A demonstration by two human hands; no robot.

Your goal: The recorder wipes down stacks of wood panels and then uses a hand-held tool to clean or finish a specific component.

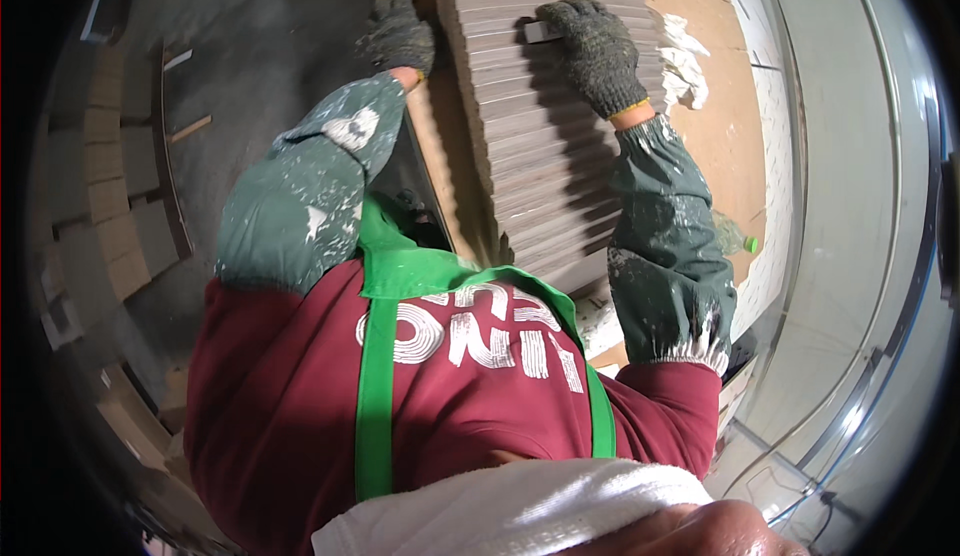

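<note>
A long row of thin grey-brown strips [540, 156], closely overlapped, runs away from my body. Over its far right part, my right hand [595, 54], in a dark knitted glove, is closed on a small flat grey block [541, 32]; only one end of the block juts out to the left of the fingers. My left hand [397, 34], gloved alike, is at the left edge of the brown cardboard [440, 146] beside the row. Its fingers are dark and partly turned away, so their grip cannot be made out.
A crumpled white cloth [684, 61] lies right of the strips on the cardboard-covered surface. A clear bottle with a green cap [750, 244] is beside my right forearm. Cardboard boxes [115, 206] stand on the grey floor at left. A pale wall [850, 156] rises at right.
</note>
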